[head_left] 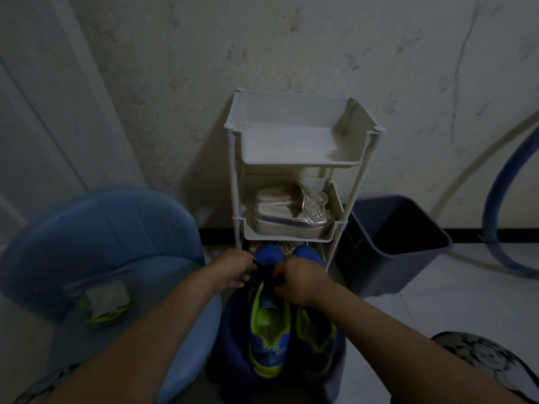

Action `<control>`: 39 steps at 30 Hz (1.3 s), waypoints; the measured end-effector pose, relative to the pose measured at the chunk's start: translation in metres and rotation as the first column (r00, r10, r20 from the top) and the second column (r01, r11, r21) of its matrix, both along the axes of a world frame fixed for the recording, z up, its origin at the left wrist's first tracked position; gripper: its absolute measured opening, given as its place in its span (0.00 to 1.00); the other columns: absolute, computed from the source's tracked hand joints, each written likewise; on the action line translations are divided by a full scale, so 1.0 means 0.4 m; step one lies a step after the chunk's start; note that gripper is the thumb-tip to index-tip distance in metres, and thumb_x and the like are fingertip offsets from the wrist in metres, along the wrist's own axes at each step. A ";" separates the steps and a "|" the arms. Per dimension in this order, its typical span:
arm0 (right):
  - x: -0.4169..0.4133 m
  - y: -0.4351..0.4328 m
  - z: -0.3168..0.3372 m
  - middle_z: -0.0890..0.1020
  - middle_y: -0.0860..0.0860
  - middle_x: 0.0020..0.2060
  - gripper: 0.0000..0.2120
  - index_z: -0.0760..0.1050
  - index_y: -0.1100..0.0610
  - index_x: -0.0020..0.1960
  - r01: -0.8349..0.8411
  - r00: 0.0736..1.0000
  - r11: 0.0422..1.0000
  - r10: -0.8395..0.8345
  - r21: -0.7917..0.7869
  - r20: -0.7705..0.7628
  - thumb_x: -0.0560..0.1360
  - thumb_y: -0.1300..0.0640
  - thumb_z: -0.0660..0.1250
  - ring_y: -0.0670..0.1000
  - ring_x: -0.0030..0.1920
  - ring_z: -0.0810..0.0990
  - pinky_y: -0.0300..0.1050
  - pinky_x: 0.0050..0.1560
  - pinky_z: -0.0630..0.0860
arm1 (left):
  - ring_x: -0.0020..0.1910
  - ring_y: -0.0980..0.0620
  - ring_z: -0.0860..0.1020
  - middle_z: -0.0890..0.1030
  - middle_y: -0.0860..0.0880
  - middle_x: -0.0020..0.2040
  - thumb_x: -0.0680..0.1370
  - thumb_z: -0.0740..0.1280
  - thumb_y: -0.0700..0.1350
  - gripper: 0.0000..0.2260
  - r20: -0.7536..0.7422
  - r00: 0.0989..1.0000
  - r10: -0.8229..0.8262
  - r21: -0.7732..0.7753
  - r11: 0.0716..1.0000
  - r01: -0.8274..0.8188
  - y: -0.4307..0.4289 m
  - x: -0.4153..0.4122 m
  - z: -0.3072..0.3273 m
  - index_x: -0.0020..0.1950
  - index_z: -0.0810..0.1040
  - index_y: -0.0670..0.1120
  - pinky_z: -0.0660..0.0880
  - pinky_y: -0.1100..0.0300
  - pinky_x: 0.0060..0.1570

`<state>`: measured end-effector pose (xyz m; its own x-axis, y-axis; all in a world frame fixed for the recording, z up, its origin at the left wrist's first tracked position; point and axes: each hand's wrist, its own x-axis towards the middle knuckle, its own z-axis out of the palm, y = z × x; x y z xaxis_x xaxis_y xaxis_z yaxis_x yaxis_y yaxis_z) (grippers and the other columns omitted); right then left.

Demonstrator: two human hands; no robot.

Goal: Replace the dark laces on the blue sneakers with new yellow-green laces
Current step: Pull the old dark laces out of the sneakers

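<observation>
Two blue sneakers with yellow-green lining stand side by side in front of me, the left sneaker (269, 330) and the right sneaker (313, 333), toes pointing away. Both of my hands work at the dark laces (264, 272) over the left sneaker's tongue. My left hand (233, 268) pinches a lace end from the left. My right hand (299, 279) grips the laces from the right, fingers curled. A packet of yellow-green laces (106, 300) lies on the blue chair to my left.
A blue plastic chair (96, 243) stands at the left. A white three-tier rack (294, 158) against the wall holds silver sandals (288, 211). A dark bin (393, 243) sits right of it, with a blue hose (495, 199) beyond.
</observation>
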<state>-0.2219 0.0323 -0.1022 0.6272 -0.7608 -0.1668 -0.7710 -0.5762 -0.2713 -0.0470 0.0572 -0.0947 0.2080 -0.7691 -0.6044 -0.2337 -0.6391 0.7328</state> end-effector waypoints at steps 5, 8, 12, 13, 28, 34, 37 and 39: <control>0.002 -0.003 -0.008 0.83 0.47 0.53 0.10 0.83 0.46 0.54 0.073 0.994 0.997 -0.076 0.039 0.073 0.74 0.49 0.67 0.51 0.53 0.81 0.43 0.48 0.76 | 0.31 0.55 0.77 0.78 0.45 0.41 0.80 0.58 0.34 0.10 0.102 0.994 0.025 -0.116 0.993 -0.013 -0.009 0.018 0.010 0.48 0.79 0.41 0.71 0.65 0.32; 0.005 -0.007 -0.010 0.84 0.47 0.50 0.09 0.83 0.47 0.53 0.106 0.988 0.993 -0.111 0.053 0.106 0.74 0.50 0.68 0.50 0.51 0.81 0.42 0.47 0.76 | 0.55 0.51 0.79 0.81 0.47 0.56 0.78 0.60 0.33 0.15 0.284 0.952 -0.116 -0.265 0.944 0.194 -0.017 0.008 0.012 0.60 0.80 0.44 0.75 0.60 0.55; 0.005 -0.008 -0.009 0.84 0.49 0.48 0.09 0.84 0.49 0.53 0.132 0.982 0.988 -0.141 0.086 0.122 0.75 0.50 0.67 0.51 0.49 0.82 0.45 0.47 0.78 | 0.54 0.57 0.78 0.83 0.55 0.55 0.76 0.62 0.38 0.15 0.428 0.820 -0.381 -0.208 0.841 0.499 -0.008 -0.005 0.020 0.55 0.84 0.52 0.74 0.60 0.59; 0.004 -0.009 -0.010 0.84 0.50 0.48 0.09 0.83 0.49 0.53 0.143 0.979 0.985 -0.155 0.100 0.132 0.76 0.50 0.67 0.51 0.49 0.82 0.45 0.47 0.78 | 0.52 0.59 0.79 0.83 0.56 0.53 0.76 0.63 0.41 0.13 0.462 0.779 -0.424 -0.181 0.815 0.551 -0.005 -0.006 0.024 0.53 0.85 0.52 0.75 0.61 0.57; -0.001 -0.011 0.002 0.83 0.50 0.55 0.13 0.81 0.51 0.58 0.166 0.976 0.976 -0.183 0.141 0.118 0.76 0.48 0.68 0.51 0.55 0.80 0.45 0.54 0.77 | 0.42 0.47 0.77 0.80 0.46 0.38 0.81 0.61 0.42 0.12 0.159 0.982 0.103 -0.377 0.925 -0.036 -0.040 0.029 0.031 0.38 0.79 0.46 0.72 0.55 0.43; -0.001 -0.010 0.000 0.83 0.51 0.53 0.10 0.82 0.51 0.55 0.168 0.976 0.977 -0.184 0.132 0.116 0.76 0.49 0.69 0.51 0.53 0.80 0.42 0.49 0.74 | 0.60 0.48 0.75 0.80 0.48 0.60 0.80 0.58 0.38 0.15 0.645 0.763 -0.052 -0.456 0.774 0.438 -0.032 0.027 0.007 0.61 0.81 0.48 0.73 0.50 0.62; 0.002 -0.012 -0.001 0.84 0.52 0.49 0.09 0.83 0.53 0.51 0.163 0.978 0.977 -0.178 0.134 0.108 0.75 0.50 0.69 0.52 0.50 0.82 0.43 0.49 0.76 | 0.62 0.54 0.75 0.79 0.53 0.63 0.78 0.61 0.39 0.19 0.586 0.755 -0.295 -0.415 0.691 0.592 -0.029 0.010 0.009 0.64 0.79 0.55 0.71 0.53 0.66; 0.003 -0.012 -0.001 0.84 0.52 0.48 0.09 0.82 0.53 0.52 0.163 0.978 0.977 -0.179 0.136 0.111 0.75 0.50 0.70 0.52 0.50 0.82 0.44 0.49 0.76 | 0.55 0.56 0.78 0.82 0.54 0.57 0.77 0.65 0.44 0.14 0.608 0.662 -0.438 -0.268 0.672 0.690 -0.021 0.001 0.003 0.59 0.82 0.57 0.75 0.55 0.60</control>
